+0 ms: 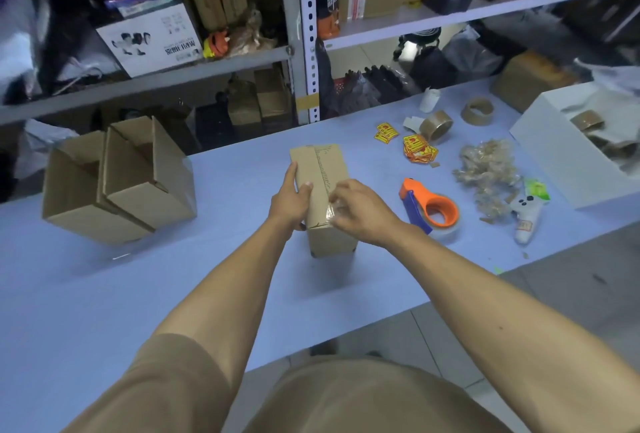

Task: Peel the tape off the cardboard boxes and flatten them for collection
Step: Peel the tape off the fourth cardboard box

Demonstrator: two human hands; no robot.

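box: small cardboard box [320, 190] is stood mid-table [173, 277], braced by left hand [291, 199] clamped on its side
tape: clear tape [330, 213] is pinched by right hand [360, 213]
feel: probably light, stiff-ish; best gripped by its edges

Closed brown box [320, 187] (clear tape [330, 213] lifting) stands on table.

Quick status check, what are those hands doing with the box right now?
Left hand steadying the sealed box on the table. Right hand pinching clear tape at the near top edge. Tape dispenser close beside, not blocking.
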